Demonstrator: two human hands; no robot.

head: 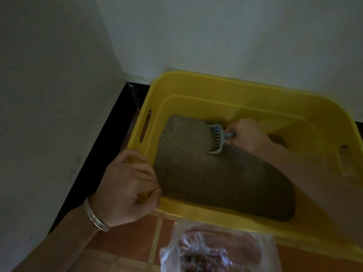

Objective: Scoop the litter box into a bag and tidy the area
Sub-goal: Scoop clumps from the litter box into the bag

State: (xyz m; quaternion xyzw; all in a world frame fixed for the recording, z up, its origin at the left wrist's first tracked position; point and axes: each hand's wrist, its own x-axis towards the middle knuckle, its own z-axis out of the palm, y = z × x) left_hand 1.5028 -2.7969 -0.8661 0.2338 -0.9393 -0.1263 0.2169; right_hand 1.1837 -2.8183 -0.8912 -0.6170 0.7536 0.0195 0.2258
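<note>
A yellow plastic litter box (231,89) stands in the corner of the room, holding brownish-grey litter (196,173) heaped toward its left side. My left hand (127,185) grips the box's near-left rim corner; a silver bangle sits on that wrist. Inside the box, my right hand (247,134) holds the handle of a pale blue slotted scoop (216,140), whose blade is dug into the edge of the litter heap. A clear plastic bag (218,248) lies open on the floor just in front of the box, with some dark bits visible inside.
White walls meet in a corner behind and left of the box, with a black skirting strip (102,154) along the left wall. The floor is orange-brown tile (127,242). The box's sides have slot handles (145,126).
</note>
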